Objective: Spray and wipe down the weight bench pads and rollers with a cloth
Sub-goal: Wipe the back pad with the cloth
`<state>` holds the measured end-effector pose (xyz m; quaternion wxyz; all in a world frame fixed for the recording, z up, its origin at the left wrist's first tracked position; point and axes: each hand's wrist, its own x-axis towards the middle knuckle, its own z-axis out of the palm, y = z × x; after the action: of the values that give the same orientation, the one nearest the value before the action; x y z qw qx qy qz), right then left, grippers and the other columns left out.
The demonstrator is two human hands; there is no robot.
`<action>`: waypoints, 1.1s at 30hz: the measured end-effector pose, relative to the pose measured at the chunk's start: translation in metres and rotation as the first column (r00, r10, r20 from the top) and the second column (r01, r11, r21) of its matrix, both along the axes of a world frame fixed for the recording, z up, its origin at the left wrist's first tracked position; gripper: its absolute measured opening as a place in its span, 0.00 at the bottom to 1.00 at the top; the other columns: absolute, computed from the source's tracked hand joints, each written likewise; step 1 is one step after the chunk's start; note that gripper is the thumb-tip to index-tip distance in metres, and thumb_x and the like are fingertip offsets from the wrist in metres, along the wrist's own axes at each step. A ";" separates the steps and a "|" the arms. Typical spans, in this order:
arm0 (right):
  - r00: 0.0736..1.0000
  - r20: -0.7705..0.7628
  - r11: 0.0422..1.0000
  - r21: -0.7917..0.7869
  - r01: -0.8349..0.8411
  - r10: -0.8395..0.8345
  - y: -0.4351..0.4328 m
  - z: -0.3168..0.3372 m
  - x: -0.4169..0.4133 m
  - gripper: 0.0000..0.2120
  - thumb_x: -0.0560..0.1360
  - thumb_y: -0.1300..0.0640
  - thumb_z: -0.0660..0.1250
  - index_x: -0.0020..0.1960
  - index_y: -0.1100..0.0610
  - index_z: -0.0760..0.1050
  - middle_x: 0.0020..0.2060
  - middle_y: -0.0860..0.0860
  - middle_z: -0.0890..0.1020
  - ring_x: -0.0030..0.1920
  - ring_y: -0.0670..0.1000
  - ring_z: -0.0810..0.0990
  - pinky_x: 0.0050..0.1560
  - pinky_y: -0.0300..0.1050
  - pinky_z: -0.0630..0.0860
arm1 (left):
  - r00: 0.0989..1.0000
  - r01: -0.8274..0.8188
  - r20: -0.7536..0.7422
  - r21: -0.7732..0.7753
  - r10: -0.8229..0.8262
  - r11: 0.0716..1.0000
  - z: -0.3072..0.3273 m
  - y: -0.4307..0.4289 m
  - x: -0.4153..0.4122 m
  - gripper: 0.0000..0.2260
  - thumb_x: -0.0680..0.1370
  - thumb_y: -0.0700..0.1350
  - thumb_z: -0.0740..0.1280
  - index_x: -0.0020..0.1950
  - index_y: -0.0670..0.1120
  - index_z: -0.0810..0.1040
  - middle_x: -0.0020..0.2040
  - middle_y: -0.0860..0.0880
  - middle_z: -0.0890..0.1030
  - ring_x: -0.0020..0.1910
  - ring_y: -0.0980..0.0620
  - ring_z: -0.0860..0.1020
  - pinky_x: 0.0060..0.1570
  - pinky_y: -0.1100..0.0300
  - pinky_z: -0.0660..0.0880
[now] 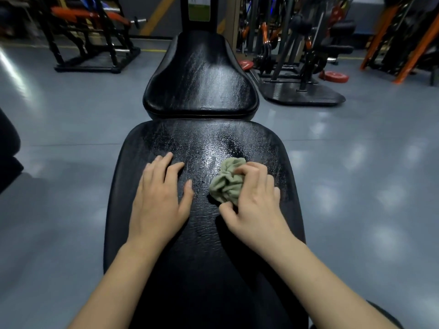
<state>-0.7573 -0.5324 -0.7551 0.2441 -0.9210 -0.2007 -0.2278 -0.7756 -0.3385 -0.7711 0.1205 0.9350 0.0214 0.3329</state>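
Wiping step: my right hand [255, 200] clamps the crumpled olive-green cloth [226, 182] on the wet black vinyl back pad [204, 233], left hand [159, 198] flat, fingers apart; next, sweep far toward the seat pad [200, 77].

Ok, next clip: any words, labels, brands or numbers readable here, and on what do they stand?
No text can be read in this frame.
White and green sticker on the post behind the bench: print too blurred to read.
Red plates on the floor: any markings too blurred to read.
The pads and cloth: no text visible.
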 end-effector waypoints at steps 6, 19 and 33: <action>0.987 0.084 0.989 0.055 0.135 -0.139 -0.007 0.001 0.013 0.24 0.68 0.55 0.71 0.63 0.50 0.72 0.66 0.53 0.68 0.60 0.60 0.69 0.56 0.57 0.69 | 0.999 -0.010 -0.031 -0.001 0.010 1.000 0.000 0.001 0.000 0.21 0.81 0.52 0.60 0.68 0.41 0.75 0.73 0.41 0.71 0.75 0.40 0.66 0.76 0.42 0.63; 0.977 0.080 0.980 0.032 0.194 -0.196 -0.022 0.007 0.023 0.20 0.72 0.48 0.69 0.61 0.52 0.75 0.52 0.56 0.71 0.52 0.61 0.73 0.50 0.55 0.77 | 1.000 -0.005 -0.030 0.002 0.005 1.000 0.001 0.000 0.000 0.22 0.82 0.53 0.59 0.69 0.41 0.74 0.74 0.41 0.71 0.75 0.40 0.66 0.77 0.43 0.62; 0.912 0.144 0.917 0.177 0.358 -0.384 -0.034 0.010 0.074 0.18 0.74 0.46 0.66 0.60 0.51 0.78 0.61 0.58 0.74 0.58 0.64 0.71 0.57 0.59 0.72 | 0.999 0.005 -0.040 -0.028 -0.007 1.000 0.002 -0.001 -0.003 0.19 0.82 0.49 0.64 0.69 0.40 0.75 0.74 0.40 0.72 0.75 0.40 0.66 0.77 0.43 0.61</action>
<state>-0.6835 -0.5662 -0.7454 0.2445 -0.8982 -0.0252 -0.3645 -0.7791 -0.3396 -0.7687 0.1343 0.9398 0.0257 0.3132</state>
